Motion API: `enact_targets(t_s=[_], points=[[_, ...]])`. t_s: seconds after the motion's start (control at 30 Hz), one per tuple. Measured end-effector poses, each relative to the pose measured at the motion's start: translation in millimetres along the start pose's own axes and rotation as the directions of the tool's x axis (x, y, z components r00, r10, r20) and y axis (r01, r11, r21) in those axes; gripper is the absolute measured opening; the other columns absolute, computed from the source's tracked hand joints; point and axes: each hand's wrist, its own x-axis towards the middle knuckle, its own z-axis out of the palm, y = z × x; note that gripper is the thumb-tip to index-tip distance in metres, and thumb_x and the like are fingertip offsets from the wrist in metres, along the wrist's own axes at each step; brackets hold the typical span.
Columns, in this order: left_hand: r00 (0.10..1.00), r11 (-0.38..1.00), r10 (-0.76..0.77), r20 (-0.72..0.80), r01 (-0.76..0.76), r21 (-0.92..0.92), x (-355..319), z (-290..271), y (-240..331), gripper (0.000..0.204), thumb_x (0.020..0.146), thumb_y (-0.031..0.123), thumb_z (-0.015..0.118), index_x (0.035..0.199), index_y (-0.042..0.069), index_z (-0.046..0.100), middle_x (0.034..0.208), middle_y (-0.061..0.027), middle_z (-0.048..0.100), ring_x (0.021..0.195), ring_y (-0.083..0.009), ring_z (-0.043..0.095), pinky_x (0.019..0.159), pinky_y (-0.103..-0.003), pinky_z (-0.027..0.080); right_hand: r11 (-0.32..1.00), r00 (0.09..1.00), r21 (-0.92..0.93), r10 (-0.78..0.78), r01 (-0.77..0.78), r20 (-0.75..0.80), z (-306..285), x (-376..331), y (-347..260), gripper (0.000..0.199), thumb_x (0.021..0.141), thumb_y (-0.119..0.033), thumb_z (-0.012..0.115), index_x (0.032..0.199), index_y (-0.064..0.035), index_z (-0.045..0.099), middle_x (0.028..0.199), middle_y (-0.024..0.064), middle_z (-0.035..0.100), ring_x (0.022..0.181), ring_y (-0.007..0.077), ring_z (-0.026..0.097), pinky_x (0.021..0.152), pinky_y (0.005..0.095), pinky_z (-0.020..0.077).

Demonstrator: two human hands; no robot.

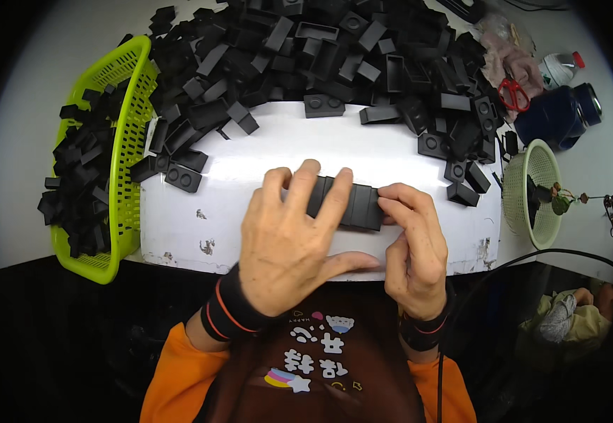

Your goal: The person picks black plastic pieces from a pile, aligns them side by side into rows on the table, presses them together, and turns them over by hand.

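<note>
On the white work surface, in front of me, lies a short row of small black plastic boxes (pixel 361 209) set side by side. My left hand (pixel 289 243) reaches over it from the left, its spread fingers gripping the row from above and its thumb stretched out along the near side. At the right end, the thumb and forefinger of my right hand (pixel 416 257) press on the last box, with the other fingers curled in. The left end of the row is hidden under my left fingers.
A large heap of loose black boxes (pixel 324 60) fills the far side. To the left stands a lime green basket (pixel 127 141) of similar pieces. On the right are red-handled scissors (pixel 512 95), a dark blue flask (pixel 556 116), a pale basket (pixel 542 166) and a black cable (pixel 504 264).
</note>
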Motion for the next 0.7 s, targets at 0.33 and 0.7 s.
enact_targets(t_s=[0.33, 0.7], points=[[0.945, 0.985, -0.085, -0.317, 0.127, 0.116, -23, -63, -49, 0.060, 0.064, 0.023, 0.085, 0.116, 0.003, 0.064, 0.118, -0.0177, 0.056, 0.103, -0.0348, 0.059, 0.086, -0.042, 0.053, 0.988, 0.990, 0.142, 0.072, -0.054, -0.120, -19, -52, 2, 0.046, 0.083, 0.019, 0.042, 0.126, 0.0123, 0.055, 0.122, 0.0302, 0.057, 0.098, 0.0310, 0.064, 0.086, 0.0407, 0.0569], [0.805, 0.646, -0.481, -0.347, 0.593, 0.481, -108, -165, -253, 0.084, 0.080, 0.053, 0.078, 0.147, 0.013, 0.048, 0.148, -0.0223, 0.042, 0.135, -0.0447, 0.042, 0.113, -0.052, 0.036, 0.996, 0.995, 0.067, -0.059, 0.064, -0.082, -54, -9, 11, 0.038, 0.093, 0.015, 0.038, 0.125, 0.0109, 0.057, 0.118, 0.0244, 0.060, 0.094, 0.0249, 0.063, 0.088, 0.0356, 0.0534]])
